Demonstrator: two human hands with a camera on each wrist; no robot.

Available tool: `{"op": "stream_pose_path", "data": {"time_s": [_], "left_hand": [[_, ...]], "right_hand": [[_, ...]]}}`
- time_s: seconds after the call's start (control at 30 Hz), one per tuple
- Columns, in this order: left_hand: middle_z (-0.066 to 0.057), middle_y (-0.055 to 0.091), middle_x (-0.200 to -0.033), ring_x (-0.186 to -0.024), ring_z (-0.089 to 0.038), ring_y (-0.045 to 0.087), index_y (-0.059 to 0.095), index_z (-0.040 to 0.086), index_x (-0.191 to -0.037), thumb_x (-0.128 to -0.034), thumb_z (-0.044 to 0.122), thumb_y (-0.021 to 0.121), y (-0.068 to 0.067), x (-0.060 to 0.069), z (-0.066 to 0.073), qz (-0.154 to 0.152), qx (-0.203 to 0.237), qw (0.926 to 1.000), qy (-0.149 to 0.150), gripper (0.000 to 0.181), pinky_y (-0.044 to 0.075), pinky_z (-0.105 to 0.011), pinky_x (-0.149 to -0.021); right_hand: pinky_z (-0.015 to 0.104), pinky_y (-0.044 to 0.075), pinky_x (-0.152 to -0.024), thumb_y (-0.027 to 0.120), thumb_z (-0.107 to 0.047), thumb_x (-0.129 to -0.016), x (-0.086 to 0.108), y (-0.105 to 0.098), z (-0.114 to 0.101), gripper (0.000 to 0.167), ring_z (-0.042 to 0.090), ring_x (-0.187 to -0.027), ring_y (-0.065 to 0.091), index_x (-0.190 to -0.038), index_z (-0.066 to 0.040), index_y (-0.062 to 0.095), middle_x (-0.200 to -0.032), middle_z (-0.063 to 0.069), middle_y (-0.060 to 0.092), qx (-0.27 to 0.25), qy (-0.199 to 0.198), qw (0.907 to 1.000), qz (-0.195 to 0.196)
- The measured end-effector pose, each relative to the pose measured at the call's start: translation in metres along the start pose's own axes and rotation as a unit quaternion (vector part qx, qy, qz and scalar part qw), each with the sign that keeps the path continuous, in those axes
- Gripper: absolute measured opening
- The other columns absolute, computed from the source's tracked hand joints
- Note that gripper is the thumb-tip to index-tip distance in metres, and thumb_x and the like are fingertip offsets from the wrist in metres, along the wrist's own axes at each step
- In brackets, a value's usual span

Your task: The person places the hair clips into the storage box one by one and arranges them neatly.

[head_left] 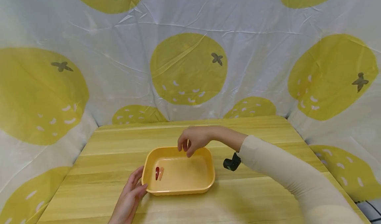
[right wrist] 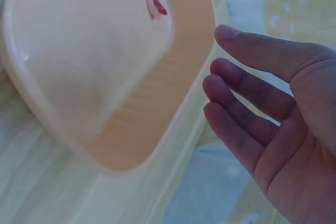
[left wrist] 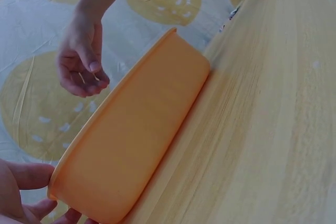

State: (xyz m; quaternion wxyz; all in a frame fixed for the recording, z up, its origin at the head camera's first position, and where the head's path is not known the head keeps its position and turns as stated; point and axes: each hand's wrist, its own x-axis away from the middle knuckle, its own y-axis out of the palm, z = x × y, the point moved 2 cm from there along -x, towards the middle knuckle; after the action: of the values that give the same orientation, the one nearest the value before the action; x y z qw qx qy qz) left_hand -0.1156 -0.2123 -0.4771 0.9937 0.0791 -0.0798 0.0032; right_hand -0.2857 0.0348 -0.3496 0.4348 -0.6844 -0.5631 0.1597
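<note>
A yellow-orange tray (head_left: 190,188) stands on the table. Two small hair clips lie side by side in its left part, a dark red one (head_left: 157,173) and a pale orange one (head_left: 161,173). My left hand (head_left: 130,194) grips the tray's left end; in the left wrist view its thumb and fingers (left wrist: 35,176) are around the end wall. Above the tray's far rim hangs my right hand (head_left: 194,138), fingers bent loosely downward. In the right wrist view nothing is between that hand's thumb and fingers (right wrist: 239,87).
The wood-grain table (head_left: 250,197) extends around the tray on all sides. Behind and beside it hangs a white cloth with yellow fruit shapes (head_left: 189,68). A dark wrist camera (head_left: 232,162) is on the right wrist. Cables (head_left: 372,205) show at the lower right edge.
</note>
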Motion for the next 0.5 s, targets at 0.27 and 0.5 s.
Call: {"op": "stream_pose_path", "data": {"time_s": [0.27,0.5], "left_hand": [[-0.023,0.018,-0.165,-0.146,-0.041,0.026,0.017,0.002,-0.161,-0.1014,-0.007,0.046,0.000,0.000,0.000,0.001,-0.004,1.0000,-0.001,0.067,0.048,-0.024,-0.096],[-0.023,0.019,-0.165,-0.145,-0.041,0.028,0.017,0.002,-0.162,-0.1017,-0.007,0.049,0.000,-0.001,-0.002,0.006,-0.020,0.9998,-0.002,0.068,0.048,-0.024,-0.095]], "right_hand": [[0.027,0.054,-0.085,0.079,-0.011,-0.092,0.036,-0.013,0.015,0.031,0.013,-0.097,0.067,-0.122,-0.006,0.072,-0.108,0.005,0.070,-0.004,0.022,0.9994,0.027],[0.029,0.055,-0.086,0.080,-0.011,-0.092,0.069,-0.023,0.030,0.029,0.016,-0.097,0.069,-0.120,-0.007,0.072,-0.108,0.006,0.070,-0.006,0.036,0.9979,0.054]]}}
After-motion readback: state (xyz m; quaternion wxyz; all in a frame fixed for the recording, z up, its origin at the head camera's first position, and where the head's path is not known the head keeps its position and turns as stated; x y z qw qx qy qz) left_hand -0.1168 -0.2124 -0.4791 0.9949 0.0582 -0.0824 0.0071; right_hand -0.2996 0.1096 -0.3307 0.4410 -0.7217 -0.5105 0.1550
